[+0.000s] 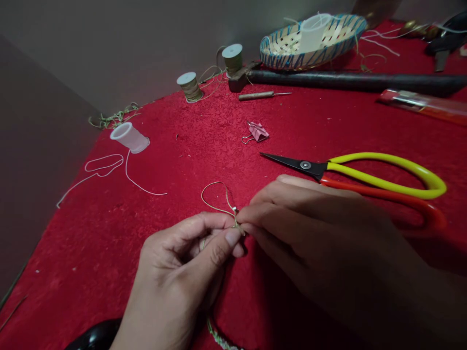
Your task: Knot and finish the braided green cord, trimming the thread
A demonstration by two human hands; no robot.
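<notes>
My left hand [182,272] pinches a thin olive-green cord [219,183] between thumb and index finger. The cord rises in a loop above the fingertips, and a tiny white bead [234,209] sits at the loop's base. My right hand [310,228] has its fingertips pressed together at the same spot, closed by the cord just below the bead; what exactly they grip is hidden. Below my left hand hangs a braided, beaded-looking strand [221,340], partly out of view. Scissors [306,166] with one yellow and one red handle lie beyond my right hand.
On the red cloth [164,165] lie a pink binder clip [258,131], an awl [257,96], two cord spools [191,90] and a hammer [328,78]. A woven basket [284,61] stands at the back. Left is a translucent cup-like spool [133,139] with white thread [144,187].
</notes>
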